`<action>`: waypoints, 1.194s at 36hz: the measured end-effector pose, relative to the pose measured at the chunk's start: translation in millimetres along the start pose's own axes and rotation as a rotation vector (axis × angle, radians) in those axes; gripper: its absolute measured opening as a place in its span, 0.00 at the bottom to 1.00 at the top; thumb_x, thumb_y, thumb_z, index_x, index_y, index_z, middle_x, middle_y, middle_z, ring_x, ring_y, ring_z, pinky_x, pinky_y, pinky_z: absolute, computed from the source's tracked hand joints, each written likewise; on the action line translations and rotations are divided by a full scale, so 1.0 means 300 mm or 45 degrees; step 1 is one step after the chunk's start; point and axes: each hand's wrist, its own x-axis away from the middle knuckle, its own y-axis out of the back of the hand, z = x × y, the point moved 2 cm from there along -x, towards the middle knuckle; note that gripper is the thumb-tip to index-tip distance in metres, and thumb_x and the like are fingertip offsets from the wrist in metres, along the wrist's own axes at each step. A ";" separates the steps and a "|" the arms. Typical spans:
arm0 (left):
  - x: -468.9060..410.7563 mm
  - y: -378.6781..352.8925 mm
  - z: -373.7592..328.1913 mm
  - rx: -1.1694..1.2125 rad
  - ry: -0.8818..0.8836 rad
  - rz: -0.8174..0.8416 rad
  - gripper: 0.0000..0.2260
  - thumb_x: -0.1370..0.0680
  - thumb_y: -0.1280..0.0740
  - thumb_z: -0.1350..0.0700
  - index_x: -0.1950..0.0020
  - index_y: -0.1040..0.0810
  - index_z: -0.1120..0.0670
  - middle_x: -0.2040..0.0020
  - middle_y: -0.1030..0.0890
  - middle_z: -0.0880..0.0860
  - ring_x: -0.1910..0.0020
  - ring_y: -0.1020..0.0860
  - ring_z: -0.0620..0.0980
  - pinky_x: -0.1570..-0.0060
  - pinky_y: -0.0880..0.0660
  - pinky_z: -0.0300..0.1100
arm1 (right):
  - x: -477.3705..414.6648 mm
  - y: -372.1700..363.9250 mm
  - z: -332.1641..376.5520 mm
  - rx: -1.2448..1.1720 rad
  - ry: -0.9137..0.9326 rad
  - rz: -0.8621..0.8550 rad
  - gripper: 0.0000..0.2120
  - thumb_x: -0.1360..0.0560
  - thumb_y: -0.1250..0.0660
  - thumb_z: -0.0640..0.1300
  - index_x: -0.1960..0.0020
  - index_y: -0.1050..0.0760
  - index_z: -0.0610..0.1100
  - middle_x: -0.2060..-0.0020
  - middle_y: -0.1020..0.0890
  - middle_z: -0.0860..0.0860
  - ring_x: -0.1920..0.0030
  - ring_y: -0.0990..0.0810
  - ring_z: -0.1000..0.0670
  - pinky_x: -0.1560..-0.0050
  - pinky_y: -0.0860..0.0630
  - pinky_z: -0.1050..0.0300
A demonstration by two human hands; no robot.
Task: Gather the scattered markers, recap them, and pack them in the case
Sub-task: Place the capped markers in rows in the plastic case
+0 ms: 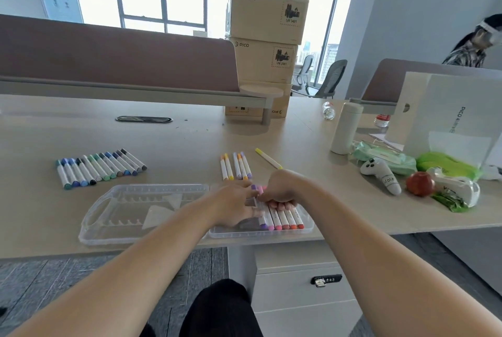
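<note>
Desk [190,141]: I saw markers [236,165] beyond my hands.
Left hand [233,206]: lay spread over case [258,234].
Right hand [279,187]: pinched purple marker [254,187].

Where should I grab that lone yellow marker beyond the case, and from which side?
Pinch the yellow marker at the middle of its white barrel, coming down from above with the right hand, the pinch across its length. It lies flat on the desk, apart from the row of markers to its left, so both sides are free.
</note>
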 end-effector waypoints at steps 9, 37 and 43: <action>-0.018 -0.010 0.009 0.007 0.013 -0.019 0.27 0.24 0.38 0.34 0.29 0.29 0.46 0.26 0.32 0.45 0.27 0.34 0.50 0.30 0.35 0.52 | -0.014 -0.007 0.028 0.081 -0.138 0.142 0.20 0.18 0.46 0.41 0.68 0.34 0.40 0.87 0.33 0.51 0.88 0.36 0.54 0.83 0.39 0.70; -0.155 0.136 0.177 0.518 0.388 -0.396 0.09 0.20 0.37 0.57 0.51 0.17 0.54 0.54 0.17 0.54 0.54 0.21 0.54 0.57 0.27 0.44 | -0.352 0.092 0.025 -0.196 0.003 -0.427 0.05 0.25 0.36 0.41 0.53 0.24 0.41 0.53 0.19 0.41 0.58 0.24 0.43 0.51 0.21 0.50; -0.194 0.122 0.225 0.564 0.434 -0.377 0.09 0.20 0.37 0.56 0.51 0.19 0.57 0.56 0.17 0.55 0.55 0.20 0.56 0.54 0.25 0.48 | -0.411 0.122 0.105 0.097 -0.097 -0.239 0.13 0.20 0.44 0.40 0.62 0.28 0.41 0.53 0.21 0.45 0.53 0.23 0.45 0.60 0.28 0.58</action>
